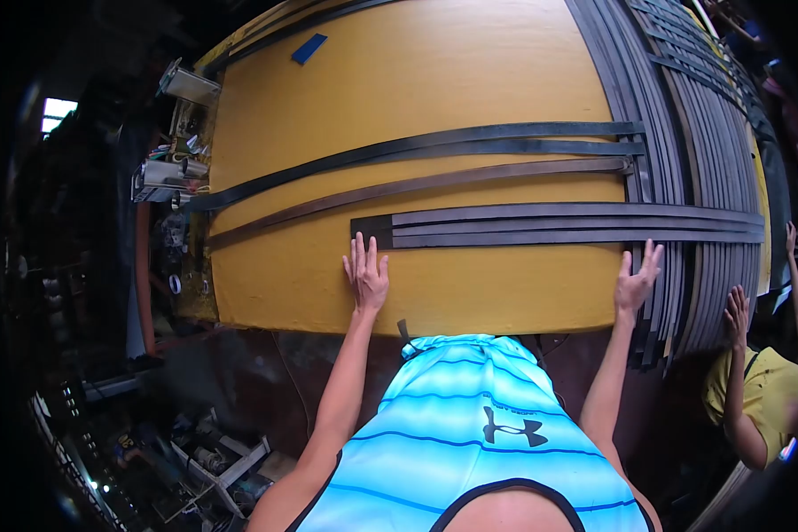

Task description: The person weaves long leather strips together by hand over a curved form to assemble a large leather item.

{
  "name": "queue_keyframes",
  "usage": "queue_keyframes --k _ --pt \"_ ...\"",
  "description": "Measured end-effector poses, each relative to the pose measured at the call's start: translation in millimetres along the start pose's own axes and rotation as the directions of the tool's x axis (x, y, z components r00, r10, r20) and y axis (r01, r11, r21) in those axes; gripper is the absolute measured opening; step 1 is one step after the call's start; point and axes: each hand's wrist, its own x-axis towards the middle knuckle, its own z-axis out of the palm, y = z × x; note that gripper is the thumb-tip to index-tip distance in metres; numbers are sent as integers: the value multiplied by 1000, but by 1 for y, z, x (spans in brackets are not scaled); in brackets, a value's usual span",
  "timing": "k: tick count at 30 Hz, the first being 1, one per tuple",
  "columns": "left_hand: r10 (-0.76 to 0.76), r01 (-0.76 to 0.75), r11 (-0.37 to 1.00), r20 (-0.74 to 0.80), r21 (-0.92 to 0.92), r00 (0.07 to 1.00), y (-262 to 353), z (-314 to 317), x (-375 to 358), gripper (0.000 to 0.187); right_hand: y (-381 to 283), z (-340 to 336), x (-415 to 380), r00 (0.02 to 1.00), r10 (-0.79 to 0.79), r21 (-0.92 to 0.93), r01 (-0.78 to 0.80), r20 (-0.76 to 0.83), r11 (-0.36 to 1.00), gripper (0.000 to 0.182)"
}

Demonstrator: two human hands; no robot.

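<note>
Three long dark grey strips [523, 224] lie side by side across the yellow tabletop [470, 288], their left end joined by a darker square patch [371, 229]. My left hand [367, 277] rests with fingers stretched out, fingertips right at that patch. Farther right, my right hand [637, 282] is open, fingers extended up to the lower edge of the strips. Neither hand is wrapped round anything. Beyond the strips, a brown strip [426, 179] and dark strips [417, 144] run leftward in a slight curve.
Many parallel grey strips [705, 168] cover the table's right side. A small blue piece [309, 49] lies at the far left. Metal holders [161, 175] line the left edge. Another person in a yellow shirt [767, 390] stands at the right, hands near the strips.
</note>
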Motion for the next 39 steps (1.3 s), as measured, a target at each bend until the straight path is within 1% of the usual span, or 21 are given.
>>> queue_keyframes --k 3,7,8,11,12,13,15,17,21,22,23,25,27,29,30,31,33,34,36,37,39 --pt "47 -48 998 22 29 999 -8 0 -16 54 -52 15 -41 994 -65 39 62 92 997 59" --pt "57 -57 998 15 -21 998 -8 -4 -15 49 -123 39 -94 962 -123 130 94 242 987 56" --pt "88 -91 995 -49 -49 995 -7 -6 -14 43 -139 44 -106 940 -154 166 107 306 980 55" --pt "110 -126 980 -113 -153 988 -24 -11 1 38 -189 52 -137 916 -231 255 149 329 955 45" --pt "113 -143 984 -250 -106 962 -25 -21 15 27 -200 56 -143 916 -237 249 159 325 955 45" --pt "108 -142 983 -254 -117 961 -37 -25 34 27 -209 58 -149 894 -290 289 194 342 937 38" --pt "81 -152 975 -377 -162 923 -81 -33 81 18 -234 56 -162 869 -346 308 241 354 920 32" --pt "147 -227 963 -418 -148 896 -111 -42 122 13 -257 47 -168 838 -207 397 -12 505 918 24" --pt "141 -184 974 -285 -132 948 -153 -53 180 17 -276 41 -179 870 -257 461 39 421 887 21" --pt "142 -177 975 -231 -137 962 -157 -55 194 19 -278 38 -183 871 -219 423 14 440 906 21" --pt "144 -180 975 -247 -132 958 -160 -55 208 19 -280 37 -187 868 -188 389 -6 459 921 21" --pt "185 -203 975 -175 -94 967 -172 -55 227 22 -277 41 -194 857 -200 379 6 476 926 21" --pt "157 -160 987 -75 -27 985 -175 -54 243 27 -275 44 -204 839 -219 367 24 498 930 22" --pt "154 -156 986 30 61 988 -178 -47 256 31 -274 43 -210 817 -151 299 -26 556 954 22" --pt "195 -197 978 28 72 980 -179 -46 260 38 -273 44 -213 820 -169 311 -11 546 950 22" --pt "217 -218 976 53 12 975 -183 -44 263 38 -271 44 -216 821 -158 300 -17 548 954 22" --pt "267 -267 962 -11 -50 964 -187 -61 259 33 -266 48 -214 820 -157 284 -8 550 959 23" --pt "254 -254 965 -10 -58 967 -197 -67 258 33 -264 47 -216 831 -136 290 -31 539 957 23" --pt "89 -121 970 -154 -210 984 -235 -81 264 22 -267 42 -216 849 -84 298 -89 521 950 23" --pt "73 -191 948 -411 -254 909 -268 -79 268 15 -263 40 -217 846 -84 292 -87 526 953 23" --pt "-258 25 917 -547 -397 796 -317 -105 261 15 -254 34 -217 849 -27 248 -123 527 961 21"
